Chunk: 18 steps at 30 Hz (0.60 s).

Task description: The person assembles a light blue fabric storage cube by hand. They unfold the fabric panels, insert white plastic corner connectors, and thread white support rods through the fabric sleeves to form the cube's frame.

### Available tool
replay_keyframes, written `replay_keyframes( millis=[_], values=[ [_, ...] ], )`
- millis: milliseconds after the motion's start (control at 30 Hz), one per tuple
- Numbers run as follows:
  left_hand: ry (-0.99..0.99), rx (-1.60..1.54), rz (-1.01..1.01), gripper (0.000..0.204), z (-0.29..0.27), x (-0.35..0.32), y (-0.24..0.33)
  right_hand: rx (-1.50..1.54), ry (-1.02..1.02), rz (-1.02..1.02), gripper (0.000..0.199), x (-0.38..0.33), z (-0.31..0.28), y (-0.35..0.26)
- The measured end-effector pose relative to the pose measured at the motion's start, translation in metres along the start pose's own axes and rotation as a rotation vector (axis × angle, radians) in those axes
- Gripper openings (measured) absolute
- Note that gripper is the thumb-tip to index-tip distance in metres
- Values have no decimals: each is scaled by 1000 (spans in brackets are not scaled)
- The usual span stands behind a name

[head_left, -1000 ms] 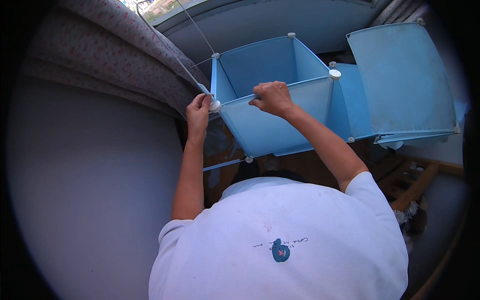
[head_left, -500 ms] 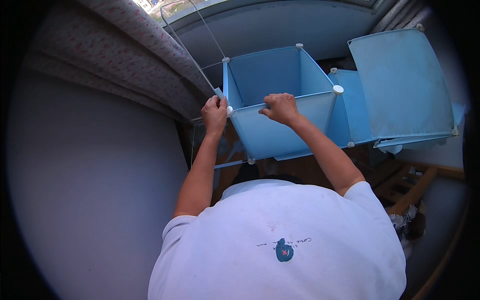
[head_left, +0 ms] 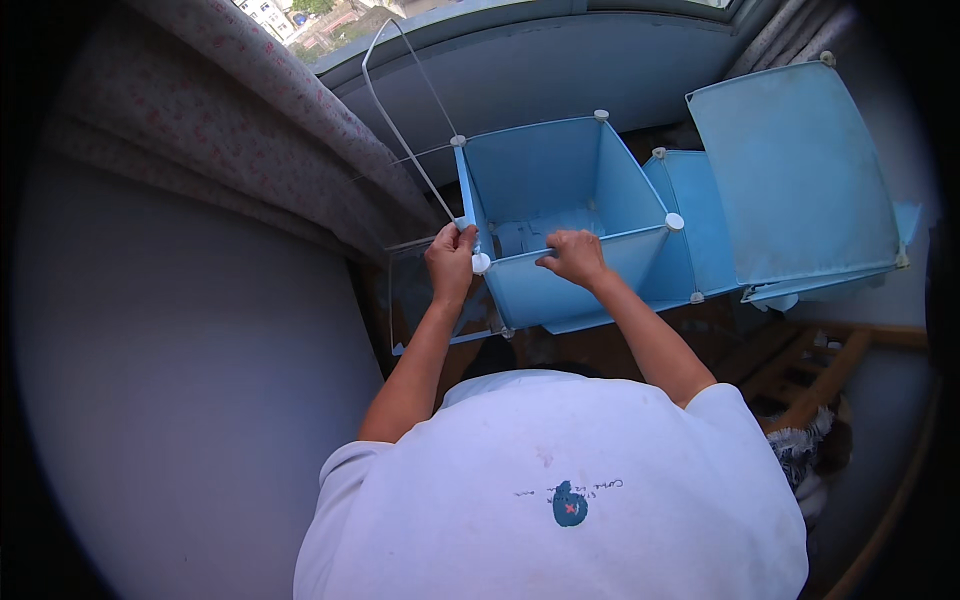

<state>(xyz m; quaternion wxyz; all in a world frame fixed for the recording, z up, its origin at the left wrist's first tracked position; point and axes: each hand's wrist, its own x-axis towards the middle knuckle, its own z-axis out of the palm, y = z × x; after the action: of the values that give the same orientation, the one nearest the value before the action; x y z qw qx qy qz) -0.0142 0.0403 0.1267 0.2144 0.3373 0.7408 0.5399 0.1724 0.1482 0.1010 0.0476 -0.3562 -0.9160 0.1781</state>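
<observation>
A light blue panel storage cube stands with its top side open, joined at the corners by round white connectors. My left hand is closed at its near left corner, fingers pinching the lower end of a bent white wire frame beside a small light blue piece. This frame rises up and away from the cube toward the window. A white connector sits just right of my left fingertips. Across the top edge of the cube's near panel, my right hand is closed, its fingers curled over the rim.
More blue cubes join on the right, with a raised blue panel over them. A flowered curtain hangs at the left above a pale surface. A window lies beyond; wooden slats are at the lower right.
The cube and both hands sit a little lower and further right in the view. More of the cube's inside floor shows. Both hands keep their grips.
</observation>
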Motion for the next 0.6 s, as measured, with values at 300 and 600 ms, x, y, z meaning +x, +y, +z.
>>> replay_keyframes(
  millis=[300, 600],
  values=[
    [-278, -364, -71, 36, 13, -5, 30, 72, -72, 38, 25, -11, 14, 5],
    [-209, -168, 157, 24, 26, -7, 65, 55, -95, 58, 26, -18, 18, 7]
  ],
)
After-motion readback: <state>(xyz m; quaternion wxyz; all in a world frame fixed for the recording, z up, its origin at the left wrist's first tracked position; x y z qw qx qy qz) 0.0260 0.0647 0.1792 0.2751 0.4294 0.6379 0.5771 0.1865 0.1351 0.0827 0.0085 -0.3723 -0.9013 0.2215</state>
